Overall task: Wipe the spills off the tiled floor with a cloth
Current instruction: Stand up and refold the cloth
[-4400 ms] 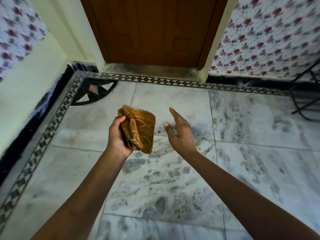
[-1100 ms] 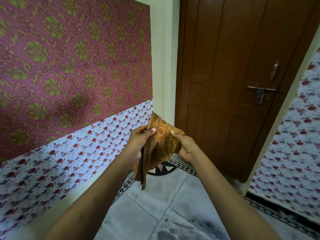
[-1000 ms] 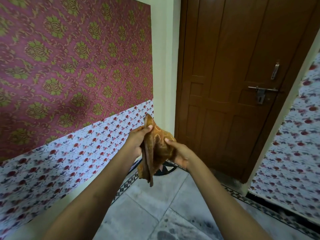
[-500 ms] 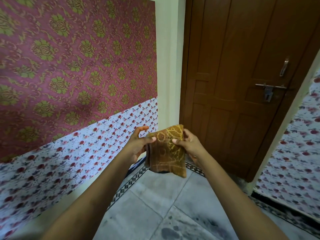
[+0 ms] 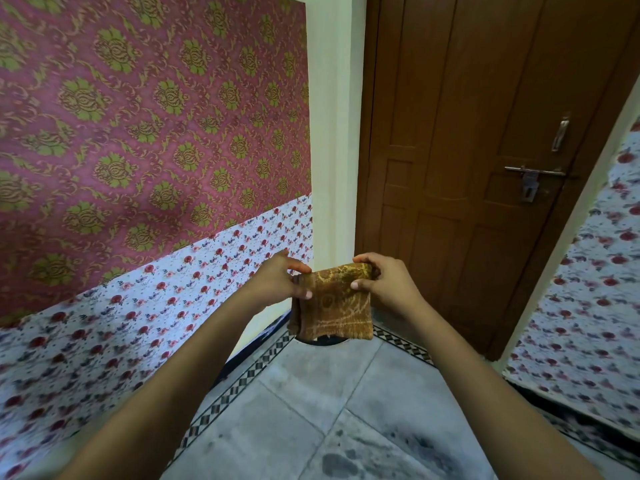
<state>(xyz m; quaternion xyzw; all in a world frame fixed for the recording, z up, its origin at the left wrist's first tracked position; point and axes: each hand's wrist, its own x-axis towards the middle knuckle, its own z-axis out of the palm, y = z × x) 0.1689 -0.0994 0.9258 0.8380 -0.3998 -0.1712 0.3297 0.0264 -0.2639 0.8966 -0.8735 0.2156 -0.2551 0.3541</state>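
Hands (image 5: 332,285) either side of cloth (image 5: 334,308)

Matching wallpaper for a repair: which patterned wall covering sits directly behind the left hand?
The white covering with small red flowers, the lower band on the left wall, lies behind the left hand. The maroon one with green medallions sits above it.
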